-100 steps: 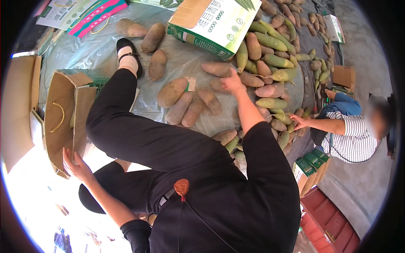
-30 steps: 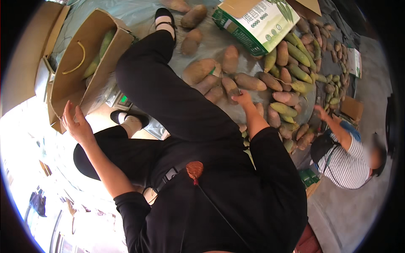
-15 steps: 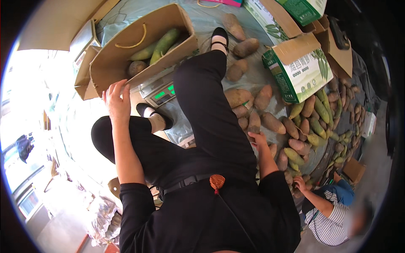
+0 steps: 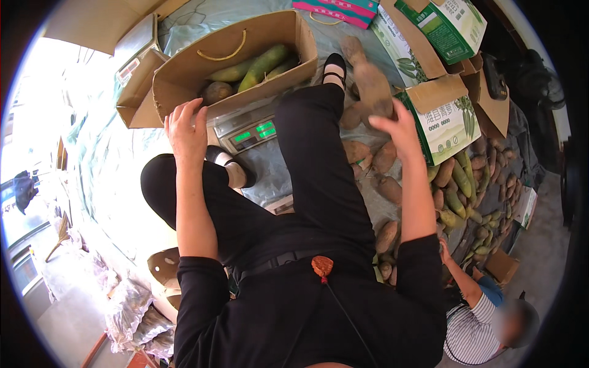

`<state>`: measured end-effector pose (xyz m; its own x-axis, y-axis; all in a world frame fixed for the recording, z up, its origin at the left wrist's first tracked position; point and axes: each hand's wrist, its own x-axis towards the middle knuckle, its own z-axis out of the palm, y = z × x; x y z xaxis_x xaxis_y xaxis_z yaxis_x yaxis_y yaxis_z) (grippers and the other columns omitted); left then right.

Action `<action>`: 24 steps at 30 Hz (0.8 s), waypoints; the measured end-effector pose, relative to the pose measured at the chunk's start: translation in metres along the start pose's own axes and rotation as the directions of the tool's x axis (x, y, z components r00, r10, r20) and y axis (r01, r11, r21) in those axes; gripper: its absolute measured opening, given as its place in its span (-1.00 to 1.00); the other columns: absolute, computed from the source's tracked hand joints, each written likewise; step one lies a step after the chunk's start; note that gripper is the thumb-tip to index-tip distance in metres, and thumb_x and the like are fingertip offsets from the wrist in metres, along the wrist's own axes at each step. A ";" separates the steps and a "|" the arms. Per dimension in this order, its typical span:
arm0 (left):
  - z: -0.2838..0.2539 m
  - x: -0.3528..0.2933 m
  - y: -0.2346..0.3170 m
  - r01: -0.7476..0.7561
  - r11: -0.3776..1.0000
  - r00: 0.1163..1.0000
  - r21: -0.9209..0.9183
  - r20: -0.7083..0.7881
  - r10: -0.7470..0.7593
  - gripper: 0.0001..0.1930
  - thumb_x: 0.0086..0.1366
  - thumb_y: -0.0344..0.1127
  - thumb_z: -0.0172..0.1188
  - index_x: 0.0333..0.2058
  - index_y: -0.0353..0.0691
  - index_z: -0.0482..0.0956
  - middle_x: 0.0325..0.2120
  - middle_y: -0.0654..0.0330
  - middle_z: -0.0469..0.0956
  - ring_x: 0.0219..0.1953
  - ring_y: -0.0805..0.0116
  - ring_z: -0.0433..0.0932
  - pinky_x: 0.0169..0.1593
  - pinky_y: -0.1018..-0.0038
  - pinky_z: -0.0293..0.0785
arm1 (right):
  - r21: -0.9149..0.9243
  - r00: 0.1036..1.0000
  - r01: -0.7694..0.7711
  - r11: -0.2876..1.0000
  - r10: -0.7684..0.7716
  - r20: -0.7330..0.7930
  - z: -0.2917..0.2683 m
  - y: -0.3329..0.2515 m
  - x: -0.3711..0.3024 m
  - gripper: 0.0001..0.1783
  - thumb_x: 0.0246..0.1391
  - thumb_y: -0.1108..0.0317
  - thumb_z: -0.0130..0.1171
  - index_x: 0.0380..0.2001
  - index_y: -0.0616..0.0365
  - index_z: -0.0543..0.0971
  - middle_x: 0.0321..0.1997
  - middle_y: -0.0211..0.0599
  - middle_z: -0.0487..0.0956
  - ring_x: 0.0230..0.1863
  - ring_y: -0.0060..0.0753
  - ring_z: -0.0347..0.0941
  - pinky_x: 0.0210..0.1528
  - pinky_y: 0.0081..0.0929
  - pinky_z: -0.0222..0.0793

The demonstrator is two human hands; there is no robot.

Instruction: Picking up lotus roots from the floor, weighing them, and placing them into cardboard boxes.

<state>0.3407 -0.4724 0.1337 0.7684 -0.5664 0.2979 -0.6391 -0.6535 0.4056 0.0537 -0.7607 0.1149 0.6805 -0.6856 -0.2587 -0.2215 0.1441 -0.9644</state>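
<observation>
Brown root vegetable [image 4: 374, 89], one: near end gripped between right hand's [image 4: 400, 130] fingers; fuller wrap advisable. Left hand [image 4: 187, 132]: fingers parted, at cardboard carton's [image 4: 178, 76] near edge, left corner.

On the left, the person's left hand [image 4: 186, 132] is at the near edge of an open cardboard box [image 4: 184, 69] containing green radishes [image 4: 265, 65]; the right hand [image 4: 403, 130] grips a brown root [image 4: 374, 91].
</observation>
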 end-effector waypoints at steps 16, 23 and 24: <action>0.003 -0.001 -0.009 0.006 0.998 1.000 0.059 0.023 -0.007 -0.76 0.21 -0.16 0.12 -0.18 -0.07 0.58 -0.18 0.21 0.53 -0.01 0.21 0.43 0.24 0.17 0.06 | -0.139 0.946 0.299 0.944 -0.313 -0.087 0.075 0.007 0.076 -0.63 -0.04 0.35 0.25 -0.12 0.22 0.54 -0.23 -0.31 0.59 -0.18 -0.53 0.48 -0.11 -0.55 0.38; 0.002 0.002 -0.004 0.012 0.999 0.999 0.049 0.033 -0.013 -0.76 0.22 -0.16 0.11 -0.18 -0.07 0.58 -0.19 0.21 0.54 -0.03 0.20 0.44 0.23 0.17 0.07 | -0.520 0.979 -0.204 0.829 0.185 -0.089 -0.024 0.205 -0.018 -0.74 -0.05 0.33 0.19 -0.26 0.22 0.57 -0.26 -0.13 0.60 -0.19 -0.30 0.53 -0.13 -0.42 0.41; 0.004 0.003 -0.003 -0.007 0.999 1.000 0.041 0.020 0.006 -0.76 0.22 -0.16 0.12 -0.19 -0.08 0.59 -0.20 0.20 0.54 -0.04 0.20 0.45 0.22 0.17 0.09 | -0.545 0.972 -0.225 0.808 0.228 -0.062 -0.034 0.236 -0.037 -0.75 -0.05 0.31 0.18 -0.29 0.22 0.58 -0.26 -0.11 0.60 -0.20 -0.23 0.53 -0.13 -0.38 0.40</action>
<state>0.3448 -0.4744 0.1300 0.7638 -0.5800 0.2833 -0.6451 -0.6696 0.3681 -0.0480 -0.7257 -0.1007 0.5672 -0.6774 -0.4683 -0.7124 -0.1183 -0.6918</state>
